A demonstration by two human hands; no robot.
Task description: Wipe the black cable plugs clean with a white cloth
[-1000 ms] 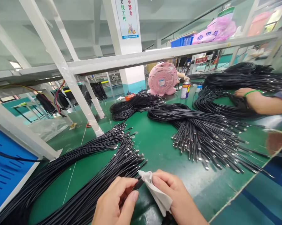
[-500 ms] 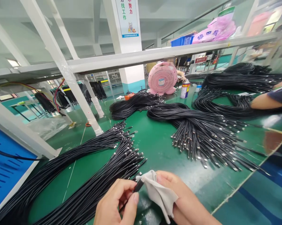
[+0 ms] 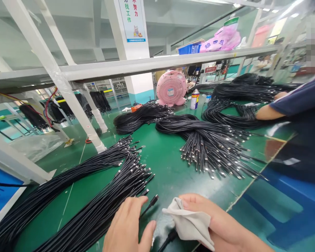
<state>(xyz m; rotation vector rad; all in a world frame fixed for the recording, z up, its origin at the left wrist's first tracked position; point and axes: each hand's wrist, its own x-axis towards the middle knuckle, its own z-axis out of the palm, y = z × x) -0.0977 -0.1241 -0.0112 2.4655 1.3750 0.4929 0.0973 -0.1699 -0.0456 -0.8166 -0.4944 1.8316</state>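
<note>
My left hand is open at the bottom middle, thumb apart from the fingers. Between its thumb and index finger shows a black cable with a metal-tipped plug, its lower part hidden behind the hand. Bunched in my right hand is a pale grey cloth. Another black cable end lies low, beside and partly under the cloth. Just beyond my left hand, a thick bundle of black cables runs over the green table, plugs pointing away to the right.
More black cable bundles lie across the green table. A pink fan and a spray can stand at the back. White frame posts rise at left. A co-worker's arm reaches in from the right.
My left fingers have let go of the cable plug and spread apart. My right hand with the cloth has drawn a little away to the right. The view has turned right.
</note>
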